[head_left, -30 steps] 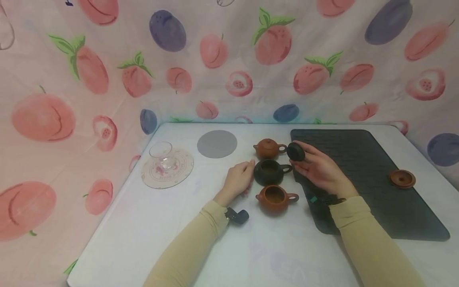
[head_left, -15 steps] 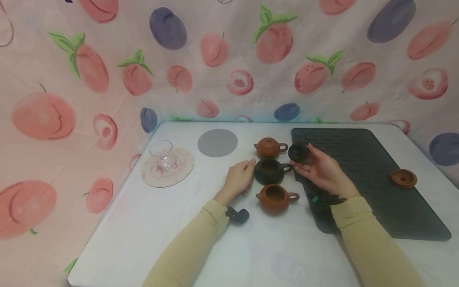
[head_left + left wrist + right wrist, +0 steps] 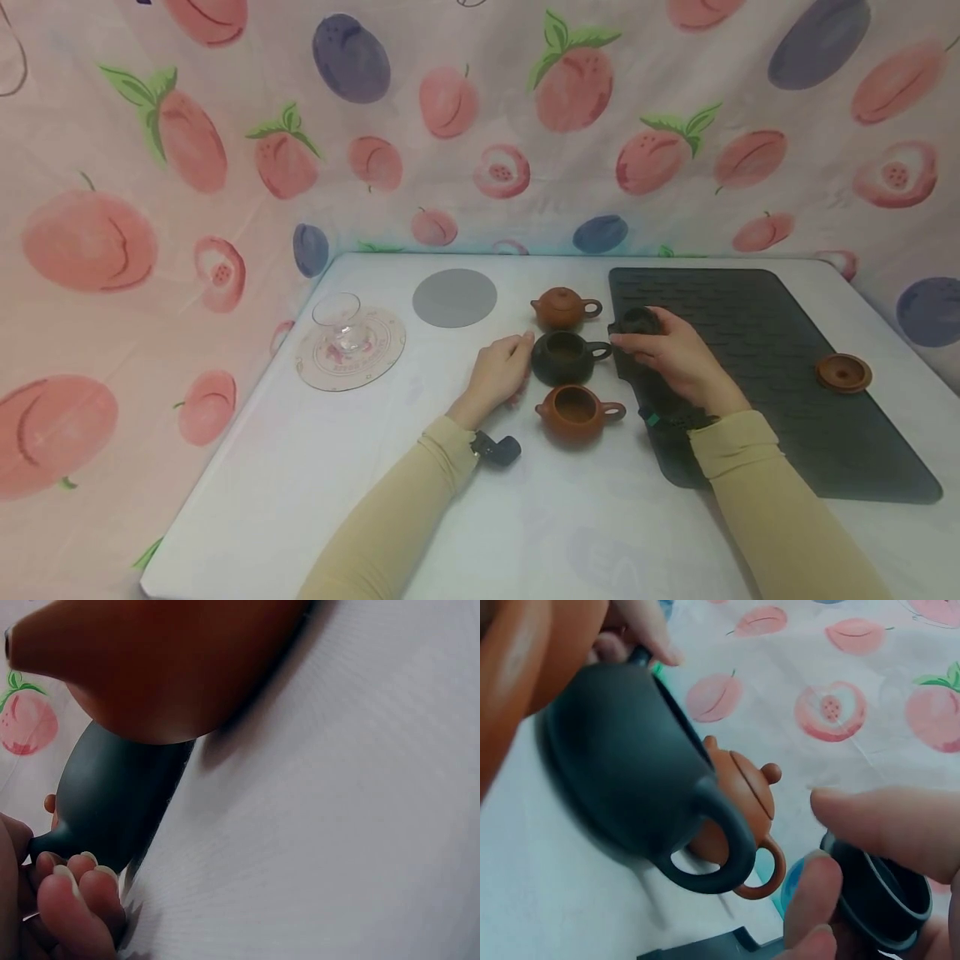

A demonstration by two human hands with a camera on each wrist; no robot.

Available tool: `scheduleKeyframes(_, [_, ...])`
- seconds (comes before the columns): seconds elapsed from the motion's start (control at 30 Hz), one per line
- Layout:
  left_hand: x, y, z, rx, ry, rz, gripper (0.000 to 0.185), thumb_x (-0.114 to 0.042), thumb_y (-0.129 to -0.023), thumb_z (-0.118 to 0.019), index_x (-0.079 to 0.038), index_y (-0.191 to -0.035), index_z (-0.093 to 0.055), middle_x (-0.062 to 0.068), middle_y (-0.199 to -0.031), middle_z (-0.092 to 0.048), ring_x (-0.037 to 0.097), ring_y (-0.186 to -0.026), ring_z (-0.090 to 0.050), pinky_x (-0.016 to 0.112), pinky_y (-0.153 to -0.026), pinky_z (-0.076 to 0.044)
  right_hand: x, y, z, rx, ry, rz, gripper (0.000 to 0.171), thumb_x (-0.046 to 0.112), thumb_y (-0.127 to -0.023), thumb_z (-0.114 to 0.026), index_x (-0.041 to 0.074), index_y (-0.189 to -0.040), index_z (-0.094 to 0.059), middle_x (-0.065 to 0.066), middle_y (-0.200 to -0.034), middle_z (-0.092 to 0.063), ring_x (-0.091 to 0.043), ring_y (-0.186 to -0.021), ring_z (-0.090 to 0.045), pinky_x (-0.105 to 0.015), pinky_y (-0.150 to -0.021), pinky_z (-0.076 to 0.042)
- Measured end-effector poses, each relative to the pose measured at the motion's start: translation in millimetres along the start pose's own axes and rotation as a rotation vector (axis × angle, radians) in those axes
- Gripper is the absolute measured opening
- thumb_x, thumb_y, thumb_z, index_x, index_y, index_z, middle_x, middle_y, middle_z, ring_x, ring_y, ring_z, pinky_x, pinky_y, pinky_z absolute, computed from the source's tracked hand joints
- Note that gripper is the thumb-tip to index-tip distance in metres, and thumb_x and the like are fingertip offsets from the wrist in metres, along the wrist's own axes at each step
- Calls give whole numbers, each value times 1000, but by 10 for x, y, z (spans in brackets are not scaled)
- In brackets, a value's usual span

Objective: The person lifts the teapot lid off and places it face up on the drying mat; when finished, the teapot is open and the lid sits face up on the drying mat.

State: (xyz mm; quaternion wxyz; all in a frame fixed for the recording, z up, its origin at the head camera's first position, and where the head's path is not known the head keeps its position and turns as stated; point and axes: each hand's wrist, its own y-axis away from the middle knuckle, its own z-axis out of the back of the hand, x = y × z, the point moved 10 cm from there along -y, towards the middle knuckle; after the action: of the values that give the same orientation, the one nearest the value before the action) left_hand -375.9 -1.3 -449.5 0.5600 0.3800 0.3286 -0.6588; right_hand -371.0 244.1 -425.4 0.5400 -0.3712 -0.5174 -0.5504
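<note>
My right hand [image 3: 678, 358] holds a small black teapot lid [image 3: 638, 321], also in the right wrist view, where the thumb and fingers surround the lid [image 3: 877, 892]. It is right of the black teapot [image 3: 561, 360], which stands lidless with its handle toward the right. My left hand [image 3: 498, 371] pinches that teapot's spout, its fingers [image 3: 71, 900] curled beside the dark body [image 3: 120, 795]. Behind stands a lidded brown teapot [image 3: 561, 309]. An open reddish-brown teapot [image 3: 576, 417] stands in front, large in the left wrist view.
A dark tea tray [image 3: 750, 375] lies on the right, with a brown lid [image 3: 843, 372] upside down near its right edge. On the left, a clear glass [image 3: 348, 333] stands on a round patterned mat [image 3: 322, 371]. A grey disc [image 3: 454, 298] lies farther back.
My right hand has turned the black lid over and shifted it slightly right, away from the teapots. The left hand stays at the black teapot's spout.
</note>
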Motion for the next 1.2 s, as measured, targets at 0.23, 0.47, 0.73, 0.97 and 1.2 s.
scheduleKeyframes(0.23, [-8,1,0,1,10,-3,53,-49,-109,-40,-11,-77,-57,5,-55,-54,17,-38,-50,31,-38,-47,25,18,97,-112,145,0,90,28,-91,-81,2,-157,-26,-25,-141,-46,-33,-112,-53,-38,-91,-48])
scheduleKeyframes(0.47, [-9,10,4,3,7,-1,53,-50,-109,-40,-12,-77,-57,5,-55,-54,17,-39,-51,30,-39,-46,24,41,238,-205,215,24,83,30,-90,-82,3,-150,-33,-22,-136,-50,-32,-102,-56,-34,-81,-51])
scheduleKeyframes(0.73, [3,8,6,3,8,-1,52,-49,-109,-40,-12,-77,-57,5,-56,-55,18,-39,-51,31,-39,-47,58,57,346,-229,280,67,82,30,-91,-81,3,-151,-33,-23,-131,-52,-31,-96,-61,-27,-74,-52])
scheduleKeyframes(0.97, [16,-5,-2,4,7,-3,53,-50,-109,-39,-12,-77,-58,5,-56,-55,17,-39,-51,31,-39,-47,16,66,490,-226,375,68,82,32,-92,-79,1,-151,-32,-26,-132,-52,-34,-99,-63,-29,-77,-50])
scheduleKeyframes(1.2, [14,0,-6,9,1,-2,53,-50,-109,-39,-12,-77,-57,5,-56,-55,18,-39,-51,30,-39,-46,-26,115,672,-243,398,78,78,29,-93,-78,-3,-148,-34,-27,-129,-52,-27,-93,-62,-26,-74,-49])
